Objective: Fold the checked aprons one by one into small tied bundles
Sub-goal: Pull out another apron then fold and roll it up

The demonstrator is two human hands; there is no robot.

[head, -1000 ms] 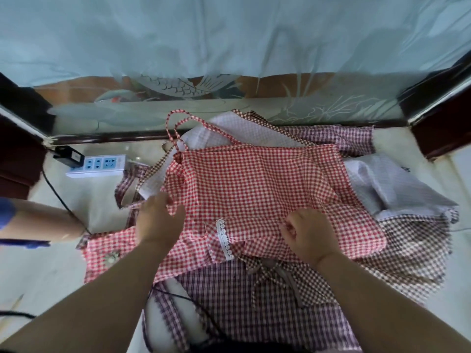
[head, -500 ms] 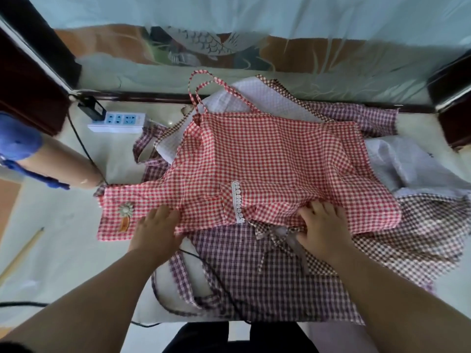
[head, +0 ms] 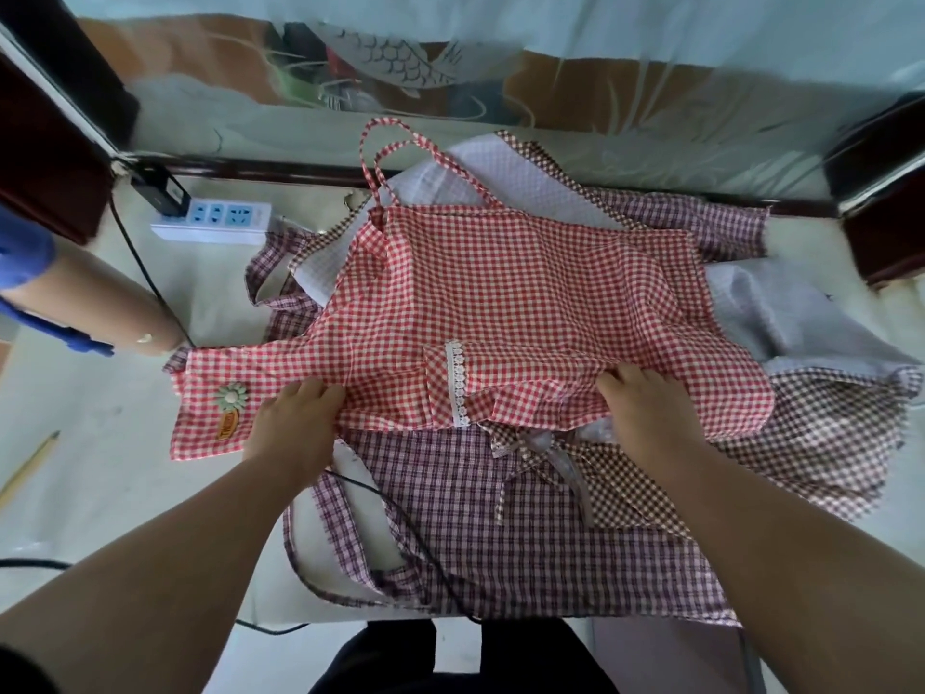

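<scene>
Across the middle of the frame lies the red checked apron (head: pixel 500 303), spread on top of the heap of purple and brown checked aprons (head: pixel 525 533), its neck loops (head: pixel 395 152) reaching toward the top centre. A second ago my hands sat higher on the cloth, the right curled into a fist; both have since slid down to the near edge. My left hand (head: pixel 295 423) now lies flat with fingers together on the lower left hem, beside the flower patch (head: pixel 230 397). My right hand (head: pixel 645 408) presses at the lower right edge, fingertips tucked under a ripple of fabric; I cannot tell whether it pinches. I judge the smoothing done and the first fold about to start. At upper left the power strip (head: pixel 215 220) sits well apart from the aprons.
</scene>
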